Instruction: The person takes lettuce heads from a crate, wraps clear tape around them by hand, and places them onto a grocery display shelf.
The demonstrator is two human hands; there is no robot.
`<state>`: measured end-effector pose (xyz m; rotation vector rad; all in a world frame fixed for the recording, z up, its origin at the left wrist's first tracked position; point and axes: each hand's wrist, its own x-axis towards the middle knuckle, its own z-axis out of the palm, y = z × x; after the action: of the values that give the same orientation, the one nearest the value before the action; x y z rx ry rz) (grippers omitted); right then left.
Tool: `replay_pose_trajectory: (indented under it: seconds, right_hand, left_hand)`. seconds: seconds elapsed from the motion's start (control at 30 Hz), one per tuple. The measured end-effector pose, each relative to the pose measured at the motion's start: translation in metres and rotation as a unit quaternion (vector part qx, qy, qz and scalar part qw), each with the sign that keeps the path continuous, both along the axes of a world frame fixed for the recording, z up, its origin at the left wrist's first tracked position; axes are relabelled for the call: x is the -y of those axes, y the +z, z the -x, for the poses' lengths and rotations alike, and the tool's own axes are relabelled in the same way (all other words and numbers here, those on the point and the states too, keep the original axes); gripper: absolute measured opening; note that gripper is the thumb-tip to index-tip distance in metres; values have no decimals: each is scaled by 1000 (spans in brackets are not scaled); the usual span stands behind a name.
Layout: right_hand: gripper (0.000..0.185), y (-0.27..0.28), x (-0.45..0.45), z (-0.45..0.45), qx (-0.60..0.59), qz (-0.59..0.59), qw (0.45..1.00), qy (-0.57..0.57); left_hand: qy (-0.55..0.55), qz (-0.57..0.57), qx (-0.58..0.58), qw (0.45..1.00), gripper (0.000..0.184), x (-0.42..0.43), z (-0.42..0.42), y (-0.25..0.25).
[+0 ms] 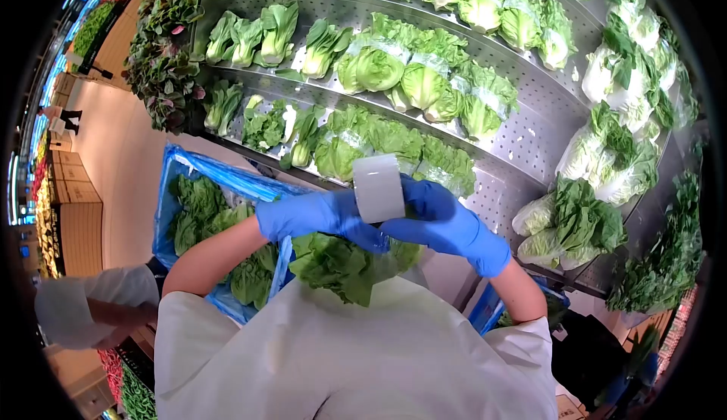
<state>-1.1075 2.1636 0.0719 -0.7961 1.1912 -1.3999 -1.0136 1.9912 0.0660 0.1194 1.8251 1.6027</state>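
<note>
Both my hands are in blue gloves and close together in front of my chest. My left hand [322, 217] is closed on the top of a green lettuce [341, 268], whose leaves hang down below it. My right hand [450, 227] is curled around the right side of a wide, whitish roll of tape [379, 189], which stands above the lettuce between the two hands. The fingertips of both hands meet just below the roll and are partly hidden by it. A strip of clear film seems to lie over the lettuce's right side.
A stepped metal shelf [522, 128] ahead holds rows of taped lettuces [424, 87], bok choy [276, 34] and napa cabbages [606, 162]. At my left stands a blue-lined crate [163, 200] of loose lettuce. Another person's sleeve [64, 310] is at the lower left.
</note>
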Motion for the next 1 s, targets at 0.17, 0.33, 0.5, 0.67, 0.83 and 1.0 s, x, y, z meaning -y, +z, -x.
replay_pose_trajectory:
  seconds: [0.17, 0.33, 0.5, 0.67, 0.83, 1.0]
  right_hand:
    - [33, 23, -3, 6, 62, -66, 989, -120]
    - [32, 27, 5, -7, 74, 3, 984, -164]
    - [36, 28, 22, -14, -33, 3, 991, -130]
    - [49, 22, -3, -29, -310, 84, 938, -131]
    - [50, 2, -39, -37, -51, -77, 992, -88]
    - [51, -67, -56, -43, -163, -200, 963, -76]
  left_hand:
    - [106, 386, -60, 914, 62, -8, -3, 39]
    - [180, 372, -124, 902, 71, 5, -1, 29]
    - [159, 149, -299, 929, 68, 18, 21, -7]
    - [249, 129, -135, 950, 52, 34, 20, 7]
    - [307, -7, 51, 950, 47, 42, 15, -6]
    - [352, -131, 98, 922, 50, 37, 13, -9]
